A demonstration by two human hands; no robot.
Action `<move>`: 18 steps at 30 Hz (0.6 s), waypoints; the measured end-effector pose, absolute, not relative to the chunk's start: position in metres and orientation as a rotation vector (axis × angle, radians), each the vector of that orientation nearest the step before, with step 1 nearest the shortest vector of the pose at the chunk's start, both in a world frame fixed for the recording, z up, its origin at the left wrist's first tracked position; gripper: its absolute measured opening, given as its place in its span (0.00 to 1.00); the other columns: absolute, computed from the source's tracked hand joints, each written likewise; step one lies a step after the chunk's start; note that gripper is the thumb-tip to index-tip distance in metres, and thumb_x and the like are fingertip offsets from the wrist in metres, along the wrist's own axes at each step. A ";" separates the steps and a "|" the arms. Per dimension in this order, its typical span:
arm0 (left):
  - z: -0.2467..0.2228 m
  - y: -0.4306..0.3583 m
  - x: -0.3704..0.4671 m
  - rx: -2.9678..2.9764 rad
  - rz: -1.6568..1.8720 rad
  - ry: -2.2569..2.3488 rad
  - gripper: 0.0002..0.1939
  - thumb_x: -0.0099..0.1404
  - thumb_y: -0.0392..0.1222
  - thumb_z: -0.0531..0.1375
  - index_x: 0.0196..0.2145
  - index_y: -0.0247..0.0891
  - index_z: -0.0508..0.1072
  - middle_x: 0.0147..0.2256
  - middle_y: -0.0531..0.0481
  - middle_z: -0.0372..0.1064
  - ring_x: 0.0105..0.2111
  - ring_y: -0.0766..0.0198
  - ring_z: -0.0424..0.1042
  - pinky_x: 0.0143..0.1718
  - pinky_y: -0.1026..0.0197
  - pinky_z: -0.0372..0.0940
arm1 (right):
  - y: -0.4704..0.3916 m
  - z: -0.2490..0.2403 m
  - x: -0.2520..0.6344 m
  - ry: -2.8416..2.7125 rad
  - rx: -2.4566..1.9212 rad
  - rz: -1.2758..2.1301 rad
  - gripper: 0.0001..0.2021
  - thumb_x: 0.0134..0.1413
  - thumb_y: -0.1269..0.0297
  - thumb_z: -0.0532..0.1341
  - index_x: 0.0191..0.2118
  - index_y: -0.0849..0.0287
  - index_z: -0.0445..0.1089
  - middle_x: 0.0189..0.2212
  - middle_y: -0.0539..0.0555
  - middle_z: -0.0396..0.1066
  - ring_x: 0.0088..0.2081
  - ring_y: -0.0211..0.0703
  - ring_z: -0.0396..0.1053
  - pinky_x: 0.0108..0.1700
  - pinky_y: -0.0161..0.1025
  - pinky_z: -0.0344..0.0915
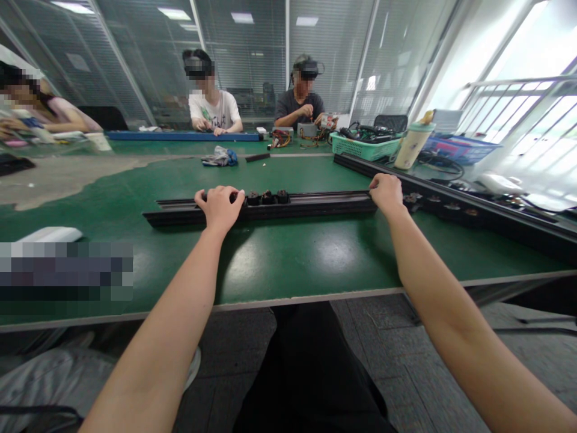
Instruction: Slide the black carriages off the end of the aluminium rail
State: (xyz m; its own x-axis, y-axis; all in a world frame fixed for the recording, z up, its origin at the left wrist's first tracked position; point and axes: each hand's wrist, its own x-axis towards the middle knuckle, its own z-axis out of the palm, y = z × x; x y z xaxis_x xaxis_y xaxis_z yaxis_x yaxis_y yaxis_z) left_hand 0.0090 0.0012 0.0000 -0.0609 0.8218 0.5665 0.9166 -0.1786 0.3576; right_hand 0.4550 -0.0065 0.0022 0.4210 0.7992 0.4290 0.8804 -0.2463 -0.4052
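Note:
A long black rail [315, 207] with a channel along its top lies across the green table in front of me. Several small round black pieces [267, 197] sit in a row in the channel. My left hand [220, 207] curls over the rail left of these pieces, fingers and thumb bent down around it. Dark bits show between its fingers, but I cannot tell whether they are more such pieces. At the rail's right end, my right hand [387, 191] is closed on the tip, its fingertips partly hidden.
A second long black rail [496, 219] runs diagonally at the right, small parts beside it. Behind stand a green basket [365, 149] of cables, a cup [412, 147] and a blue basket [464, 150]. Crumpled cloth [220, 157] lies farther back. Several people sit around the table [288, 258].

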 end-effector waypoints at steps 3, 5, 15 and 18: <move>0.000 0.001 0.009 -2.056 -1.064 -1.923 0.16 0.74 0.52 0.54 0.38 0.46 0.79 0.49 0.43 0.80 0.55 0.43 0.70 0.69 0.34 0.46 | -0.007 0.003 0.455 -1.419 -2.115 -0.191 0.15 0.55 0.75 0.60 0.43 0.58 0.82 0.47 0.65 0.76 0.52 0.58 0.70 0.57 0.53 0.69; 0.000 0.001 0.009 -2.057 -1.063 -1.922 0.16 0.74 0.52 0.54 0.38 0.46 0.79 0.48 0.42 0.80 0.55 0.43 0.71 0.69 0.34 0.46 | -0.007 0.003 0.455 -1.437 -2.122 -0.198 0.15 0.56 0.75 0.60 0.44 0.59 0.82 0.46 0.64 0.77 0.52 0.57 0.70 0.57 0.52 0.68; 0.002 0.000 0.010 -2.057 -1.055 -1.938 0.16 0.74 0.52 0.54 0.39 0.46 0.80 0.49 0.42 0.79 0.56 0.42 0.70 0.69 0.34 0.47 | -0.007 0.002 0.454 -1.420 -2.105 -0.231 0.15 0.55 0.76 0.59 0.42 0.58 0.82 0.43 0.63 0.76 0.51 0.58 0.71 0.57 0.55 0.69; 0.001 0.000 0.010 -2.061 -1.061 -1.930 0.16 0.74 0.52 0.54 0.39 0.46 0.80 0.49 0.42 0.79 0.56 0.42 0.70 0.69 0.34 0.46 | -0.008 0.003 0.452 -1.387 -2.152 -0.196 0.17 0.57 0.75 0.59 0.45 0.58 0.82 0.48 0.64 0.76 0.53 0.58 0.70 0.56 0.53 0.69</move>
